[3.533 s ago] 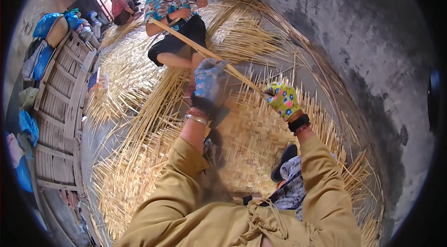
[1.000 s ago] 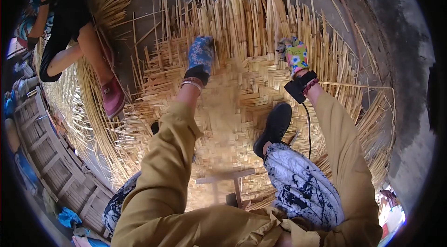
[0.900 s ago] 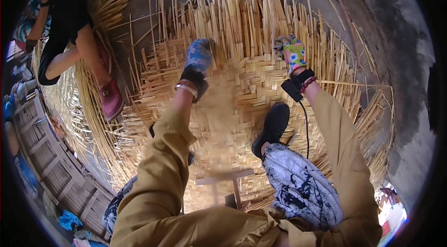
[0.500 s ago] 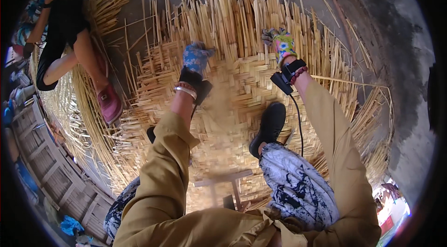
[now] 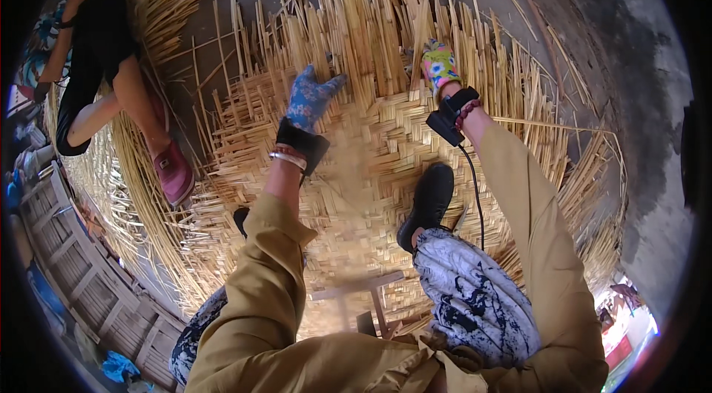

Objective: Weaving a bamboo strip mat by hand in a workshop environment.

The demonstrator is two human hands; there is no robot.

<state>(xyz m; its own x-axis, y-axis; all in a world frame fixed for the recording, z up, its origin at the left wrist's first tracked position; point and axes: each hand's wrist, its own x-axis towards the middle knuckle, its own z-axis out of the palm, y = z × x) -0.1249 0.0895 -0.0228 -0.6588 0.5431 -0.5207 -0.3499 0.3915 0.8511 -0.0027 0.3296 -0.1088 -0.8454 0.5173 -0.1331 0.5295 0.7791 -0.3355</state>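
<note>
A woven mat of flat straw-coloured reed strips [image 5: 363, 207] spreads beneath me, its herringbone weave ending in loose upright strips [image 5: 348, 22] at the far edge. My left hand [image 5: 310, 98], in a blue flowered glove, lies over the left part of that edge, thumb stretched out to the right and away from the fingers, with nothing visible in it. To the right, my right hand [image 5: 440, 67] wears a yellow-green flowered glove. Its fingers are closed at the base of a pale, wide reed strip [image 5: 423, 21]; the fingertips are partly hidden among the strips.
My black shoe [image 5: 432, 200] rests on the mat, near a wooden stool [image 5: 357, 286]. At the left, another person's pink shoe [image 5: 173, 173] stands beside long loose reeds [image 5: 126, 170]. A slatted wooden frame [image 5: 89, 274] lies far left; a grey wall [image 5: 653, 96] rises at right.
My left hand has opened from a curled shape, its thumb now spread. My right hand has shifted slightly left and toward the far edge, and a wide strip now stands by its fingers.
</note>
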